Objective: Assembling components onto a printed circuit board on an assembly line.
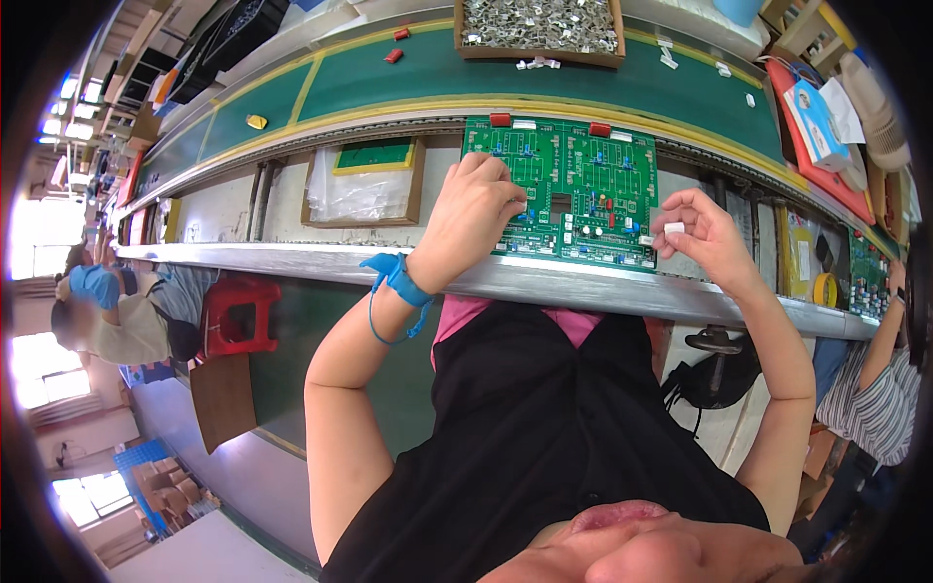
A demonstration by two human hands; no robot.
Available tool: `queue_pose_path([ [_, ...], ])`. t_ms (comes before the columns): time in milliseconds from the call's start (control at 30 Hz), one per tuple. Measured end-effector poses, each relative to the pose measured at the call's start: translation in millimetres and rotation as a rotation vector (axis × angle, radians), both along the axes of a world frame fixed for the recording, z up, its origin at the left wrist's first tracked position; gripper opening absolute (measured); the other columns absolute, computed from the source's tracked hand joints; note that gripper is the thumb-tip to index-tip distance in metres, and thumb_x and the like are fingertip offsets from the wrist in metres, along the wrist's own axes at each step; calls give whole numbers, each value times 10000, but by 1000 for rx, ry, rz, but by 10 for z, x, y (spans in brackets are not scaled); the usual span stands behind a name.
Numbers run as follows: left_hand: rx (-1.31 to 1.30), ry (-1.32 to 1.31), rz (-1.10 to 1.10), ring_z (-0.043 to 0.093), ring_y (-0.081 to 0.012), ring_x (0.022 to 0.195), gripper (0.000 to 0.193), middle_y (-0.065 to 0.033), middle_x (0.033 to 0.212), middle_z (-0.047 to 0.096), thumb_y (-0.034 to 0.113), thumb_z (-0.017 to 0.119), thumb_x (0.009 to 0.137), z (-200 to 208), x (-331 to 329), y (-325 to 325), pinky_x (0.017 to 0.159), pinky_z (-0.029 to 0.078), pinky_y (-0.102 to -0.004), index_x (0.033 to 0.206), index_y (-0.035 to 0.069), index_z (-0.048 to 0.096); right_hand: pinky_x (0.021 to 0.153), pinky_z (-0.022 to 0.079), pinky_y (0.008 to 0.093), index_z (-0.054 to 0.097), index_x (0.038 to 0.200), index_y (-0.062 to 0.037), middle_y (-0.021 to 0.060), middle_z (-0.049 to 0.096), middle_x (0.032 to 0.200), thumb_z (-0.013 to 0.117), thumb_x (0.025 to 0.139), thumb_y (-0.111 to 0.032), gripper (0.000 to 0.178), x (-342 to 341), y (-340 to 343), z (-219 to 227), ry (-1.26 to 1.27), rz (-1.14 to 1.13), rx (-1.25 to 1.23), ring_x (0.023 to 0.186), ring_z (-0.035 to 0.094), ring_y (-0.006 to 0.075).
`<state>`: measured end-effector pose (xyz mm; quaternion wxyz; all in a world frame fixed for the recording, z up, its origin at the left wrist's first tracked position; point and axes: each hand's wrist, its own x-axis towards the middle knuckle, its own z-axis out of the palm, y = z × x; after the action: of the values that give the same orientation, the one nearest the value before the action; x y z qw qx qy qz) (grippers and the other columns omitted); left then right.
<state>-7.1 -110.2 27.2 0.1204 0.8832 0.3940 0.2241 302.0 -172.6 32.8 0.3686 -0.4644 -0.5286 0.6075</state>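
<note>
A green circuit board (637,175), made of two matching halves, lies across the conveyor rails in front of me. Red and white parts stand along its far edge, and small blue, red and white components dot its surface. Over its left half, my left hand (478,209) has curled fingers with thumb and fingertips together, low above the board; what they hold, if anything, is hidden. A blue wrist strap (400,282) circles my left wrist. Just off the board's right edge, my right hand (708,238) pinches a small white connector (673,228) between thumb and fingers.
Beyond the rails runs a green bench (389,92) with a cardboard tray (536,53) of small white and metal parts. Loose red parts (393,56) lie there. A box with plastic bags (360,189) sits left, yellow tape (825,290) right. Co-workers are at both sides.
</note>
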Motion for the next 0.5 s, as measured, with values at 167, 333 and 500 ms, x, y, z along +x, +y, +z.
queue_pose_path([
  [167,6,46,-29,490,-264,949,91,-66,848,544,120,681,739,-44,4,-7,833,393,-365,812,69,698,637,498,233,546,1024,-2,95,635,967,573,844,27,185,-23,-7,76,-86,29,-78,765,579,115],
  [333,14,95,-67,488,-250,946,91,-62,845,545,128,677,739,-42,7,24,821,390,-363,806,75,707,675,468,227,558,1051,-1,93,635,993,559,849,34,205,1,15,34,-164,31,-18,805,561,94],
  [500,-3,148,-84,483,-239,916,89,-46,821,539,130,677,737,-29,-9,80,813,390,-361,804,86,716,702,448,225,562,1100,-11,60,629,997,537,845,43,262,-104,7,51,-195,56,60,810,541,83],
])
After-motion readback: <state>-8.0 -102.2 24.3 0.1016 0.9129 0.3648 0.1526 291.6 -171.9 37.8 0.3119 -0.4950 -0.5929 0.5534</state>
